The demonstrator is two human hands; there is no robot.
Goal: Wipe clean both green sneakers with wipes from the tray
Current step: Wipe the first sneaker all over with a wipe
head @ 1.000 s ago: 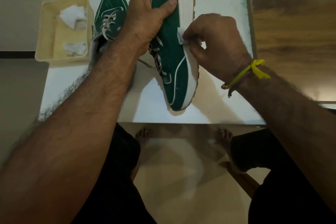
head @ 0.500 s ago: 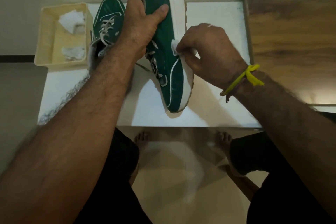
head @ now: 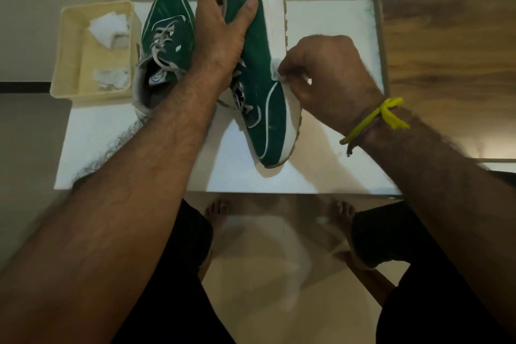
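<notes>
Sideways, held sneaker (head: 258,70) (toe nearest), heel far.

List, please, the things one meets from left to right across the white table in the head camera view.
Tray with wipes → sneaker lying on the table → left hand → sneaker held up → wipe → right hand → yellow wrist string.

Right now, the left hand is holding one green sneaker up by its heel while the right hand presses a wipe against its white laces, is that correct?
Not quite: the head view shows the right hand pressing the wipe against the white sole edge, not the laces. The left hand does hold the sneaker by its heel.
</notes>
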